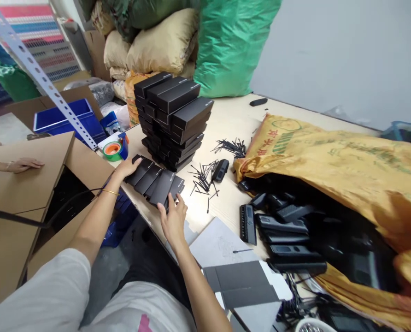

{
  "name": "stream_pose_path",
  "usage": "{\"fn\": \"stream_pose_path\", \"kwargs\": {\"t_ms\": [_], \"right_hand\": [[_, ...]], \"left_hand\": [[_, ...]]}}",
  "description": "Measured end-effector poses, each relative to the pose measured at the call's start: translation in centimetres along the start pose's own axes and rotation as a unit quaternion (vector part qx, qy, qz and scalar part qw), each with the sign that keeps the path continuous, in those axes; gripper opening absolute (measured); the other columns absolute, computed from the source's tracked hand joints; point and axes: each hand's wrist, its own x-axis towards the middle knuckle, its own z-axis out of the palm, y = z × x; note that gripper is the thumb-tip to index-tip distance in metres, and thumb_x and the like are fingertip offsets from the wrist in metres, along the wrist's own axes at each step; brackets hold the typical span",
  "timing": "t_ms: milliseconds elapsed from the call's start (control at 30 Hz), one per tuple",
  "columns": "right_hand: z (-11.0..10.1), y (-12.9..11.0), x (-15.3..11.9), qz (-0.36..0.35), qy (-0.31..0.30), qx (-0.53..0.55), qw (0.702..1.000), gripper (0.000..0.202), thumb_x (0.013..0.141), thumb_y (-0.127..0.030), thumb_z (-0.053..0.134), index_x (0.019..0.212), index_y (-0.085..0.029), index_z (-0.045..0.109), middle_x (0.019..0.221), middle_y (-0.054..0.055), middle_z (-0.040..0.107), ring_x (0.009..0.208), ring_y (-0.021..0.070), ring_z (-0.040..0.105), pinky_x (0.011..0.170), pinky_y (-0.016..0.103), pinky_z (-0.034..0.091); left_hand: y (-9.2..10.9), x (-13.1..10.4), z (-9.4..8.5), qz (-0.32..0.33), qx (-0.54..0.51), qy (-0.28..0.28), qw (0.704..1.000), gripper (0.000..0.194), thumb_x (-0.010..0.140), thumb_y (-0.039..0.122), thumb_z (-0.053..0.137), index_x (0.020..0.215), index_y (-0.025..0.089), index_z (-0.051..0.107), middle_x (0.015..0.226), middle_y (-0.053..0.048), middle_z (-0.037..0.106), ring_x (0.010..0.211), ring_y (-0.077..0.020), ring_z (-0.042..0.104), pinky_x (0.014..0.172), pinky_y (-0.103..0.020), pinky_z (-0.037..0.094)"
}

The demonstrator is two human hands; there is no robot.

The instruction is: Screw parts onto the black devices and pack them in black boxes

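A row of slim black boxes [162, 186] leans in overlapping order along the table's near edge, with small pale print on some. My left hand [124, 168] grips the far left end of this row, fingers over the end box. At the opposite end, my right hand [173, 217] closes on the nearest box with thumb and fingers. Right behind the row rises a tall stack of black boxes [173, 120]. Loose black sticks [202, 179] and a black plastic casing [220, 170] lie to the right of the row.
An open yellow sack [330, 157] spills black plastic casings [284, 226] at right. Flattened cartons [242, 281] lie in front. Tape rolls [112, 148] sit at the table's left corner. Another person's hand [25, 164] rests on a large cardboard box [29, 184]. A green sack [235, 46] stands behind.
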Motion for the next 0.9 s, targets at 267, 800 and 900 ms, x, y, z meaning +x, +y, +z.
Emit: {"fn": "stream_pose_path", "kwargs": {"t_ms": [267, 800, 900], "right_hand": [[-4.6, 2.1, -3.5, -0.03, 0.053, -0.016, 0.998, 0.042, 0.086, -0.046, 0.05, 0.122, -0.025, 0.055, 0.129, 0.013, 0.047, 0.119, 0.0349, 0.045, 0.096, 0.053, 0.04], [-20.8, 12.3, -15.3, 0.132, 0.064, -0.352, 0.925, 0.026, 0.082, -0.031, 0.059, 0.103, -0.016, 0.059, 0.105, 0.014, 0.059, 0.092, 0.0302, 0.053, 0.076, 0.042, 0.044], [-20.6, 11.8, -15.0, 0.124, 0.085, -0.347, 0.925, 0.022, 0.083, -0.03, 0.057, 0.101, -0.017, 0.059, 0.099, 0.012, 0.06, 0.09, 0.0287, 0.053, 0.076, 0.041, 0.044]], "left_hand": [[7.8, -10.7, 2.1, 0.192, 0.053, -0.013, 0.98, 0.082, 0.078, 0.061, 0.047, 0.144, 0.021, 0.019, 0.126, -0.02, 0.048, 0.114, -0.0359, 0.051, 0.09, -0.043, 0.042], [15.0, -14.8, 5.7, 0.43, -0.137, -0.054, 0.891, 0.046, 0.086, 0.049, 0.043, 0.121, 0.021, 0.052, 0.122, -0.012, 0.054, 0.114, -0.0273, 0.051, 0.099, -0.043, 0.039], [24.1, -18.1, 10.6, 0.386, -0.181, -0.179, 0.886, 0.076, 0.077, 0.056, 0.056, 0.137, 0.014, 0.036, 0.111, -0.019, 0.06, 0.102, -0.0325, 0.058, 0.089, -0.044, 0.042]]}}
